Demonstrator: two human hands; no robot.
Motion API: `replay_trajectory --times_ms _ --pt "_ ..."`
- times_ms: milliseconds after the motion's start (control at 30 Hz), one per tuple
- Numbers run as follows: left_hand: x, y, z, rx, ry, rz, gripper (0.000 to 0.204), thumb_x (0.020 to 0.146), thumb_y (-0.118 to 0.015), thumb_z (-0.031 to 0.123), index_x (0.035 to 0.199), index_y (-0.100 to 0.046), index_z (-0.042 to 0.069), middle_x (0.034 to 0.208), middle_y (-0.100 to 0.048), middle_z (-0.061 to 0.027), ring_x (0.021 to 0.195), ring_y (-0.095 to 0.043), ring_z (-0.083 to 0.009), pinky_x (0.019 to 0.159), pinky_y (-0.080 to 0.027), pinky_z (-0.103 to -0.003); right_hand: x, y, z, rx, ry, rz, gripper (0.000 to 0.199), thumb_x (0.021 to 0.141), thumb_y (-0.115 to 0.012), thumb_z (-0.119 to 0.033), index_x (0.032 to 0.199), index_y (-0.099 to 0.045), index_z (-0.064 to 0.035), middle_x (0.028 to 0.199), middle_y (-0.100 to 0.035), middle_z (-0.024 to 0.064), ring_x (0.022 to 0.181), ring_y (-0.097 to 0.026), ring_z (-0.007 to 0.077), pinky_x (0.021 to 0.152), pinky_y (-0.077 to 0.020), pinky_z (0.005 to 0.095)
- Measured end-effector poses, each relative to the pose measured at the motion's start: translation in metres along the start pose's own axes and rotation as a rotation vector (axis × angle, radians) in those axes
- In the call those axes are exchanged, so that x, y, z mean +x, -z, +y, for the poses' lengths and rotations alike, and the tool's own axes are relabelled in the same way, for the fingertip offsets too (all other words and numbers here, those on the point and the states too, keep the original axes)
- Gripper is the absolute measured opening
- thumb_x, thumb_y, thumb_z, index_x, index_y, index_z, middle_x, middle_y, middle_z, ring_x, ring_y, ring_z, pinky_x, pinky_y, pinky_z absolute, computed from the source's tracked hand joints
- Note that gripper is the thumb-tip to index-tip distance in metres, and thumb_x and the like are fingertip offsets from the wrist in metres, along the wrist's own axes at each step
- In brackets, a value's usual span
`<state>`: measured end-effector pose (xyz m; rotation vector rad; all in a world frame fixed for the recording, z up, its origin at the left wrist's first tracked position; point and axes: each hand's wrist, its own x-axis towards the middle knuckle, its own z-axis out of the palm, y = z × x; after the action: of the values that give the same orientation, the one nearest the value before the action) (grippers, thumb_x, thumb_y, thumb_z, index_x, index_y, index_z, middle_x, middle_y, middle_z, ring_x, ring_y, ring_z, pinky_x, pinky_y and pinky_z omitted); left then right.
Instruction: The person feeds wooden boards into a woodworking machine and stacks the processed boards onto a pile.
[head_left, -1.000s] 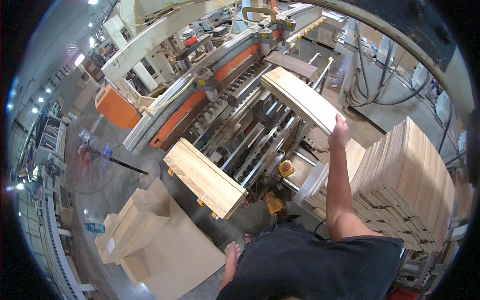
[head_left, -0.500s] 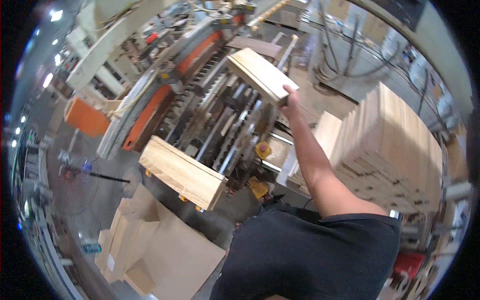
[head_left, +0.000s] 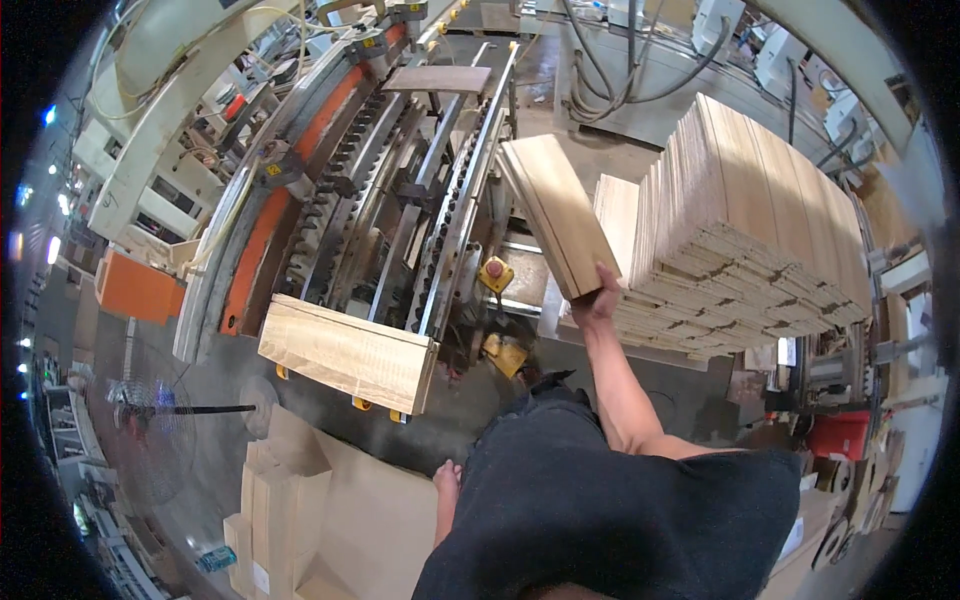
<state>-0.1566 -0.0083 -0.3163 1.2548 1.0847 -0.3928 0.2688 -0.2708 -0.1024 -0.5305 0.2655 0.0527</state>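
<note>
My right hand (head_left: 598, 298) grips the near end of a small stack of pale wooden boards (head_left: 560, 205), thumb on top. The stack is tilted, held in the air between the machine and a large pile of boards (head_left: 755, 190) on the right. My left hand (head_left: 448, 476) hangs low by my side, close to a brown cardboard sheet. It is small in view, and I cannot make out how its fingers are set. Another row of wooden boards (head_left: 345, 350) lies across the front end of the machine's rails (head_left: 425, 235).
A red push button on a yellow box (head_left: 495, 273) stands beside the rails. Orange machine guards (head_left: 262, 235) run along the left. A floor fan (head_left: 150, 415), cardboard (head_left: 370, 510) and a blue-green bottle (head_left: 216, 559) are at the lower left. Hoses hang from grey machinery (head_left: 640, 110) behind.
My right hand has swung the board stack from above the rails toward the right and nearer to me, beside the large pile. My view has turned rightward. My left hand has come into view.
</note>
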Motion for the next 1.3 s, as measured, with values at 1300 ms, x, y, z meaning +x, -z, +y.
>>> replay_trajectory --times_ms 1300 --pt "-0.008 -0.076 -0.011 -0.464 0.151 0.298 0.033 0.091 -0.057 0.022 0.113 -0.054 -0.003 0.093 -0.06 -0.0133 0.072 -0.059 -0.0192 0.063 -0.053 -0.03 0.063 0.14 0.05 -0.559 -0.129 0.419 0.053 0.087 -0.054 -0.047 0.125 -0.054 -0.0096 0.118 -0.058 0.0058 0.109 -0.052 0.0231 0.099 -0.0348 0.0372"
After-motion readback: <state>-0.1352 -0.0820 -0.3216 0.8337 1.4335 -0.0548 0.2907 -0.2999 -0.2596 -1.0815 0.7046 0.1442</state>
